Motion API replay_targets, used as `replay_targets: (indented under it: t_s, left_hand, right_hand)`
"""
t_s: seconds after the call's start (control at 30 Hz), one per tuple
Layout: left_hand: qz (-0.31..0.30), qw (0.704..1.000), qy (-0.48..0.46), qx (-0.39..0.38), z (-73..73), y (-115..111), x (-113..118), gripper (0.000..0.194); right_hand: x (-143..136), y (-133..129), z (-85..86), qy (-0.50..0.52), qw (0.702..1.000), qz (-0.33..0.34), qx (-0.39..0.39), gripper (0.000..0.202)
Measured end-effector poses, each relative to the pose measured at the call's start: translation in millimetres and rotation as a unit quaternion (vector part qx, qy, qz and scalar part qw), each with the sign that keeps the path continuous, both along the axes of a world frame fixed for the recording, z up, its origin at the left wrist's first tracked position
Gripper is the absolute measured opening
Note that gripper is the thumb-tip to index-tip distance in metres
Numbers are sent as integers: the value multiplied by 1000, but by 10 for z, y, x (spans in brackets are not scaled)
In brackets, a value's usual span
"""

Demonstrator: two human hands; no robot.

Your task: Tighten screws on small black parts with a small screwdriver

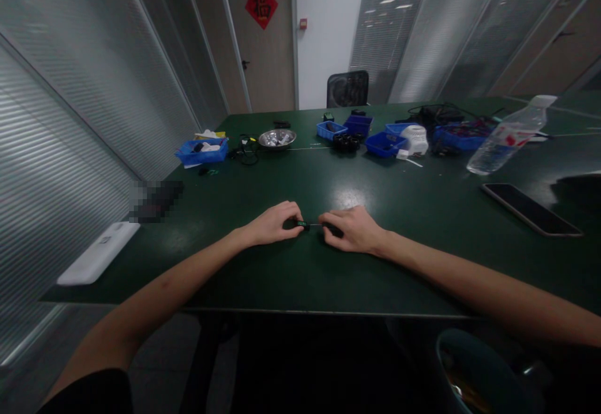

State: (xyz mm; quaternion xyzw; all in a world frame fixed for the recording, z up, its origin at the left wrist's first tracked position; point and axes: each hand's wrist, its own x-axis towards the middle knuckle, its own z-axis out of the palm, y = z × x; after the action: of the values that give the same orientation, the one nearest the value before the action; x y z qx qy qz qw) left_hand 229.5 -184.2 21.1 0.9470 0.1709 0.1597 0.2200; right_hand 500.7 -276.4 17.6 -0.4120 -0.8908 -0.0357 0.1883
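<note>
Both hands rest low over the green table (263, 282), close together near its front edge. Between the fingers of my left hand (275, 223) is pinched a small black part (303, 225) with green markings, mostly covered by the fingertips. My right hand (354, 229) is closed around the dark handle of what looks like a small screwdriver (315, 225). Its thin metal shaft bridges the gap and points left to the black part; whether the tip touches it is too small to tell.
Blue bins (203, 151) of parts and a metal bowl (277, 139) stand farther back. To the right are a tilted plastic bottle (509, 135), a phone (530, 208) and a white device (415, 139). A white flat box (99, 252) lies left. Below the edge is a bin (479, 364).
</note>
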Motion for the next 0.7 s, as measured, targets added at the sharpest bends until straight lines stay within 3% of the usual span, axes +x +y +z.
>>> replay_targets:
  t_s: [0.7]
  left_hand:
    - [-13, 1000, -6, 2, -16, 15, -23, 20]
  right_hand:
    - [18, 28, -32, -43, 998, 39, 34, 29]
